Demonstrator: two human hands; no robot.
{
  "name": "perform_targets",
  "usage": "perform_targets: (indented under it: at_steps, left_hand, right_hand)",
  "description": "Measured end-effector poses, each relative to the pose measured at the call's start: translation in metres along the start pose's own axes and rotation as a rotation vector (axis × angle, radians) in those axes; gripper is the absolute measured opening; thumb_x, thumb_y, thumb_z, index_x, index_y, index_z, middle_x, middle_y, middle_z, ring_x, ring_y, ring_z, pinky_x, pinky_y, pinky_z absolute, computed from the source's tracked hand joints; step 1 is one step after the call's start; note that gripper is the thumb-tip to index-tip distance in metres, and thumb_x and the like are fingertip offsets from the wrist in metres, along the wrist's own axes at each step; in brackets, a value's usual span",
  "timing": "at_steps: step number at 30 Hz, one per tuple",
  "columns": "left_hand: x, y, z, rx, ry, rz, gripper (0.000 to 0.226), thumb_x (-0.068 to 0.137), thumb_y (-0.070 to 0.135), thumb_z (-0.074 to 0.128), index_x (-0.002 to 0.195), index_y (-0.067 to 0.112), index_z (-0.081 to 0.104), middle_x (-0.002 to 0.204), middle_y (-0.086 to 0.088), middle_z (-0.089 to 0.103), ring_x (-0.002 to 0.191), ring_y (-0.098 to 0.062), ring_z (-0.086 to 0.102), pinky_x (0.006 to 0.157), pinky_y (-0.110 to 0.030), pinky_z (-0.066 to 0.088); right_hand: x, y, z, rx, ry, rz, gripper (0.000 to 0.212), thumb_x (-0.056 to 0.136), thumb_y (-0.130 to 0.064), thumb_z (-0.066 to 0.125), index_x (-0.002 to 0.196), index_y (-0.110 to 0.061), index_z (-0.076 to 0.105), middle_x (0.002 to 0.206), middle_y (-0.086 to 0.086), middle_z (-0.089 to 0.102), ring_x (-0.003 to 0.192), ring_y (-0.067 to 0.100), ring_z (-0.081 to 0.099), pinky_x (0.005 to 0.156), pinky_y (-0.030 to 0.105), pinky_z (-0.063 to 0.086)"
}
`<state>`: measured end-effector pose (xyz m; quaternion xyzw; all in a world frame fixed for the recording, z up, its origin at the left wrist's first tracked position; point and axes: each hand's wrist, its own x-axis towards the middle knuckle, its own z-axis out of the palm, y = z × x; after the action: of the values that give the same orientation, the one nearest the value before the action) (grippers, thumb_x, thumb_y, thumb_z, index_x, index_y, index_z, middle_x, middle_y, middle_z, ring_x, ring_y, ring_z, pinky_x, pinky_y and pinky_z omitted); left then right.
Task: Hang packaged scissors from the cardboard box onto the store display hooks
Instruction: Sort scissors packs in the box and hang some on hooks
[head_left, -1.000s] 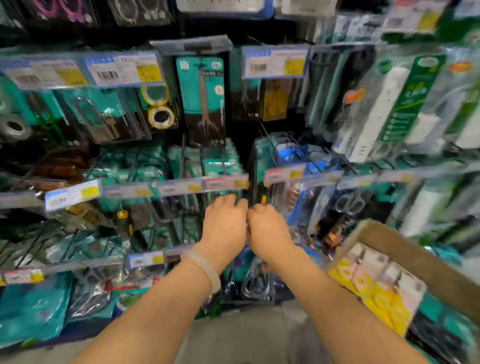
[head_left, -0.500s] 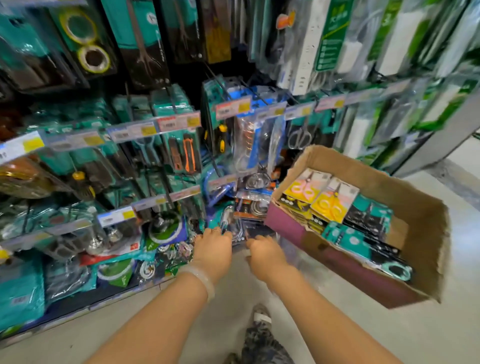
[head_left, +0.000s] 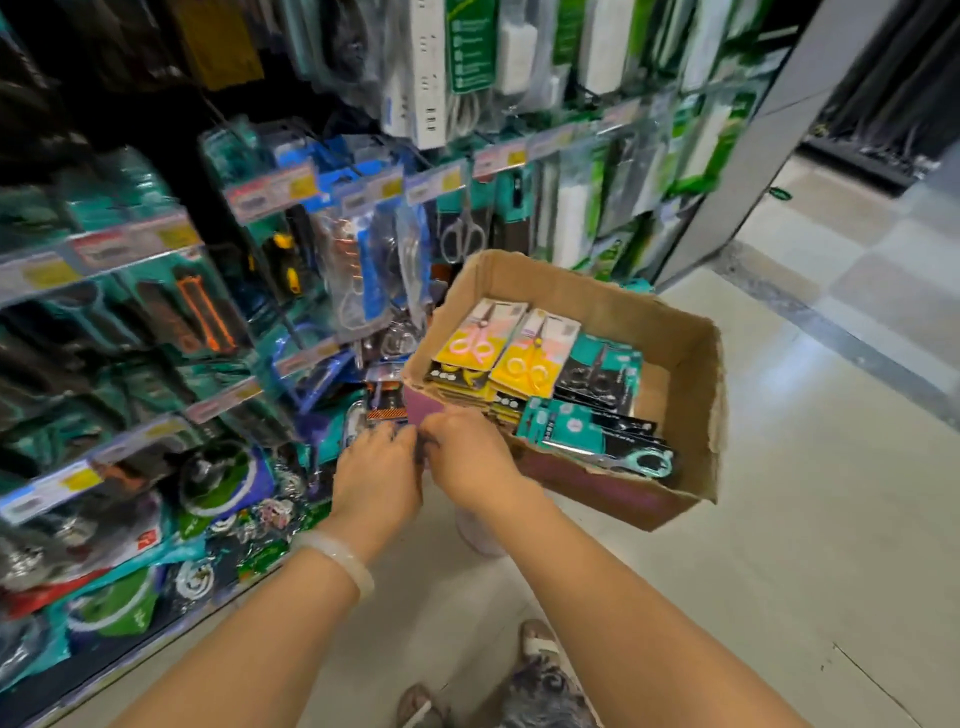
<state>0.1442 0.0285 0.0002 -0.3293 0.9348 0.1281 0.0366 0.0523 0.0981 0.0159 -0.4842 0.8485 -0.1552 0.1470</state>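
Left hand (head_left: 376, 475) and right hand (head_left: 467, 460) meet fingertip to fingertip low at the display rack (head_left: 218, 332), fingers curled; held item hidden, grip unclear; cardboard box (head_left: 675, 332) just right, holding packaged scissors (head_left: 524, 353) in stacks

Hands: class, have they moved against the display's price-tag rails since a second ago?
Yes. Both hands dropped from the upper price-tag rail to below the lowest rail, beside the box.

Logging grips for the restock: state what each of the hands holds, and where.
Cannot be told: left hand and right hand meet fingertip to fingertip, seen from behind, hiding anything pinched between them.
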Motion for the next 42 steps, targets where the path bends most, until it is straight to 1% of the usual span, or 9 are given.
perform_targets:
  at_steps: [8,14,21,23,28,32,38,40,42]
  left_hand:
    - [0.031,0.068,-0.004,-0.031,0.016,0.032,0.034,0.094,0.027,0.048,0.127,0.019,0.049,0.133,-0.003,0.048,0.120,-0.027,0.043,0.095,-0.038,0.039]
    - [0.047,0.112,0.003,-0.045,-0.044,0.013,0.041,0.096,0.028,0.046,0.136,0.019,0.042,0.138,-0.002,0.043,0.126,-0.024,0.040,0.100,-0.036,0.037]
    - [0.063,0.148,0.012,-0.122,-0.072,-0.068,0.038,0.096,0.029,0.048,0.133,0.018,0.046,0.136,-0.003,0.046,0.125,-0.025,0.040,0.102,-0.038,0.038]
    - [0.067,0.156,0.015,-0.158,-0.076,-0.102,0.039,0.096,0.028,0.048,0.133,0.017,0.046,0.136,-0.004,0.046,0.127,-0.025,0.039,0.103,-0.037,0.036]
    - [0.072,0.168,0.019,-0.236,-0.040,-0.177,0.039,0.096,0.028,0.050,0.133,0.015,0.048,0.133,-0.007,0.049,0.126,-0.025,0.043,0.101,-0.038,0.038]
    - [0.076,0.176,0.019,-0.347,0.004,-0.285,0.041,0.095,0.029,0.052,0.132,0.013,0.050,0.130,-0.009,0.054,0.118,-0.027,0.051,0.094,-0.037,0.044]
    - [0.081,0.192,0.011,-0.908,0.005,-0.566,0.032,0.097,0.036,0.046,0.115,0.013,0.057,0.111,-0.007,0.060,0.104,-0.026,0.057,0.087,-0.036,0.046]
    - [0.081,0.198,0.006,-1.282,-0.071,-0.625,0.028,0.099,0.031,0.043,0.097,0.011,0.062,0.100,-0.007,0.067,0.096,-0.027,0.061,0.087,-0.039,0.048]
    - [0.080,0.202,0.001,-1.535,-0.123,-0.649,0.025,0.100,0.023,0.043,0.103,0.010,0.063,0.101,-0.012,0.071,0.097,-0.031,0.065,0.093,-0.045,0.051]
  right_hand:
    - [0.000,0.090,-0.046,0.008,-0.003,0.232,0.028,0.091,-0.021,0.054,0.115,-0.009,0.061,0.118,0.015,0.058,0.113,0.034,0.050,0.089,0.038,0.045]
    - [-0.015,0.170,-0.045,-0.097,-0.227,0.441,0.037,0.088,-0.023,0.061,0.123,-0.012,0.053,0.124,0.013,0.055,0.112,0.033,0.052,0.091,0.043,0.048]
    - [-0.017,0.204,-0.047,-0.030,-0.303,0.408,0.048,0.080,-0.036,0.071,0.117,-0.012,0.053,0.120,0.010,0.047,0.104,0.031,0.055,0.085,0.041,0.050]
    - [-0.016,0.209,-0.049,-0.031,-0.326,0.359,0.039,0.083,-0.031,0.069,0.114,-0.012,0.055,0.120,0.009,0.049,0.103,0.030,0.056,0.084,0.040,0.051]
    - [-0.007,0.226,-0.061,0.093,-0.368,0.316,0.010,0.089,-0.020,0.060,0.092,-0.011,0.059,0.092,0.006,0.058,0.091,0.025,0.057,0.073,0.035,0.050]
    - [0.000,0.237,-0.088,0.296,-0.257,0.324,0.020,0.087,-0.017,0.063,0.072,-0.008,0.052,0.071,0.006,0.046,0.071,0.020,0.046,0.059,0.028,0.033]
    - [0.011,0.241,-0.118,0.925,0.042,0.464,0.020,0.084,-0.013,0.067,0.069,-0.006,0.056,0.083,0.033,0.061,0.070,0.031,0.060,0.070,0.044,0.051]
    - [0.012,0.235,-0.124,1.073,0.022,0.489,0.020,0.088,-0.012,0.064,0.069,-0.009,0.057,0.082,0.023,0.065,0.074,0.028,0.061,0.075,0.047,0.054]
    - [0.014,0.229,-0.125,1.163,0.001,0.473,0.018,0.089,-0.011,0.062,0.072,-0.011,0.059,0.081,0.016,0.066,0.072,0.027,0.061,0.071,0.042,0.054]
